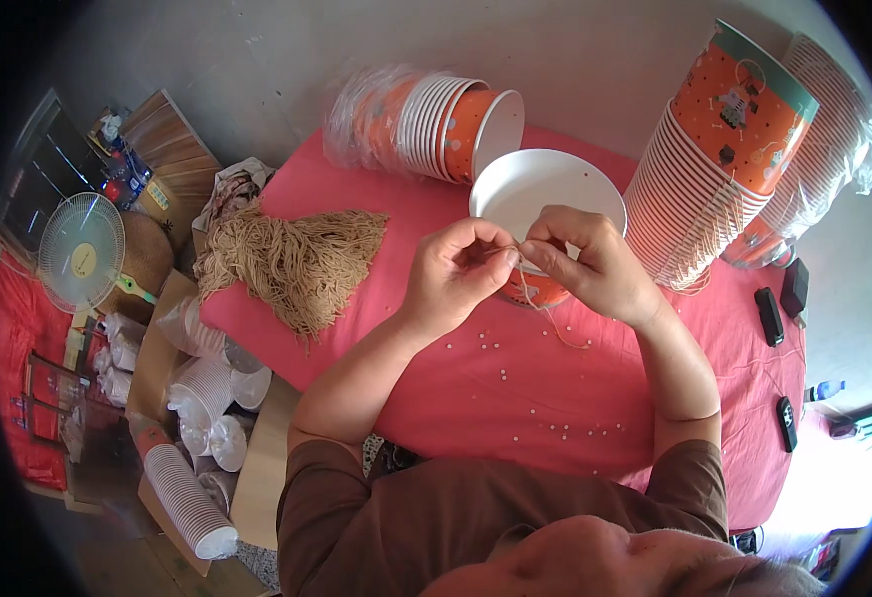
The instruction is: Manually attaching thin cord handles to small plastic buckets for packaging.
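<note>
Someone's head (595,565) is cropped below, while both hands (461,274) (585,264) pinch a tan string (574,345) they partly hide.

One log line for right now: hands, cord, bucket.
left hand: pinching beige cord | right hand: pinching same cord | orange bucket: upright, near hands | cord bundle: left, on cloth

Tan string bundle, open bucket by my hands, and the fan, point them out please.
Tan string bundle (301,261): head view, middle of its strands.
Open bucket (533,187): head view, bare white inside.
Fan (84,260): head view, centre hub.
</note>
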Action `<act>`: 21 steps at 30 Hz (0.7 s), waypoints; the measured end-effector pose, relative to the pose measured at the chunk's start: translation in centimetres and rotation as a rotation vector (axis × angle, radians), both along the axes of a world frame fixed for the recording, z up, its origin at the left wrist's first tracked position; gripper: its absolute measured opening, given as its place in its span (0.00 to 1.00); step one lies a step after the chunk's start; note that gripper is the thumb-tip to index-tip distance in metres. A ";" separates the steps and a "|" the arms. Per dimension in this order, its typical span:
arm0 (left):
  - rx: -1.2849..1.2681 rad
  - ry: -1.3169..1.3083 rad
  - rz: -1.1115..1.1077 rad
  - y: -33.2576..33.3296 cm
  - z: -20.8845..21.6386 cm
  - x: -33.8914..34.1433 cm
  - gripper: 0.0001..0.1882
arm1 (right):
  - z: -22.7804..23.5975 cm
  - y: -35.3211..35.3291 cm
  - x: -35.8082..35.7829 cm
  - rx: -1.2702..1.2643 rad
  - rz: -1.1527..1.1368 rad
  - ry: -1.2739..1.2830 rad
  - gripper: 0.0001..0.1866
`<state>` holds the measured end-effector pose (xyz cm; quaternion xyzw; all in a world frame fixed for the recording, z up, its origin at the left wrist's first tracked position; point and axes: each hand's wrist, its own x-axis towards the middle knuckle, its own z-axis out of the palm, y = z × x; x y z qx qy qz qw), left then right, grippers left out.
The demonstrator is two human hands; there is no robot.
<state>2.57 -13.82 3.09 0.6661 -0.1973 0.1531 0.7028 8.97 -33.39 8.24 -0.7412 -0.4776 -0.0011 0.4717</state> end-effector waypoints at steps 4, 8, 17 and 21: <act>-0.108 0.034 -0.010 0.2 0.2 0.2 0.04 | 0.0 0.4 -0.4 0.137 -0.070 -0.055 0.08; -0.161 0.091 -0.052 0.4 0.7 0.2 0.04 | -0.4 1.0 -0.9 0.181 -0.093 -0.453 0.16; -0.171 0.140 -0.051 0.2 0.7 0.0 0.06 | -1.0 1.6 -0.9 0.215 -0.097 -0.626 0.15; -0.261 0.236 -0.108 0.0 1.0 0.0 0.05 | -0.9 1.4 -0.6 0.227 -0.088 -0.559 0.13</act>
